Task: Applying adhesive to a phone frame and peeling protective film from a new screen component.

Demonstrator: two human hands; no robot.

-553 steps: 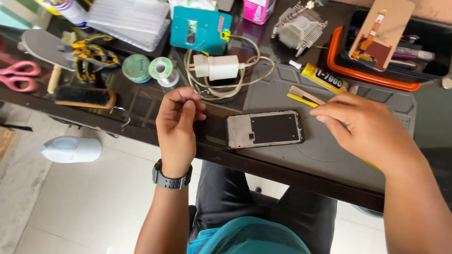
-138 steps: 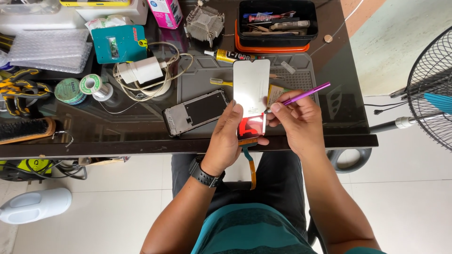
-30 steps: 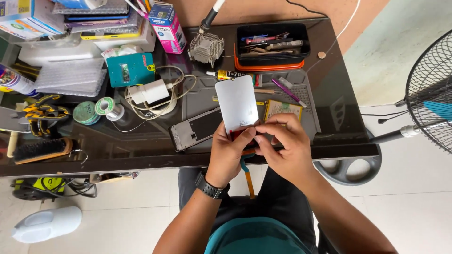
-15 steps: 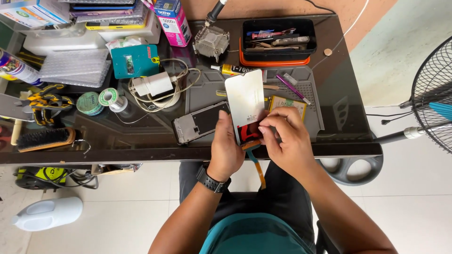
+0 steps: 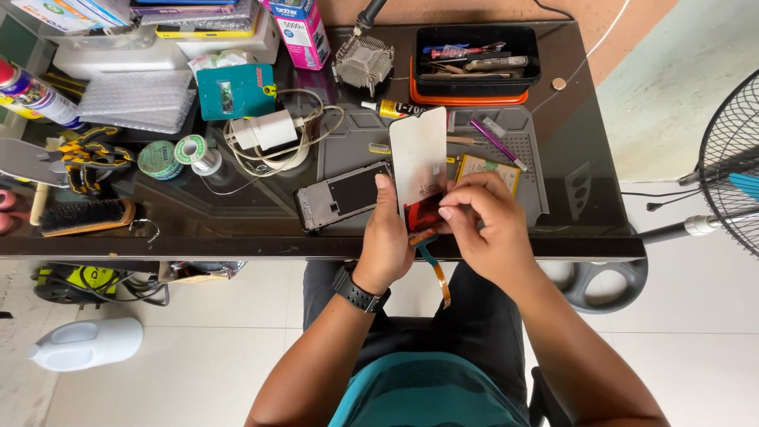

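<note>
My left hand (image 5: 389, 237) grips a white phone screen panel (image 5: 417, 158) by its lower left edge and holds it upright over the dark desk (image 5: 237, 205). My right hand (image 5: 486, 225) pinches the red part at the panel's bottom, where an orange flex ribbon (image 5: 436, 273) hangs down. Just left of the panel, a phone frame (image 5: 341, 194) lies flat on the desk. A purple tool (image 5: 498, 142) rests on the grey work mat (image 5: 522, 170) to the right.
At the back stand a black tray of tools (image 5: 477, 57), a metal heatsink (image 5: 364, 59), a glue tube (image 5: 391, 108), a teal box (image 5: 236, 91), and a white charger with cable (image 5: 269, 130). Solder spools (image 5: 178, 154) and a brush (image 5: 83, 215) lie left. A fan (image 5: 731, 166) stands right.
The purple tool has gone from my right hand to the mat. Both hands now hold the screen panel lower, and my right fingers have closed on its red bottom part.
</note>
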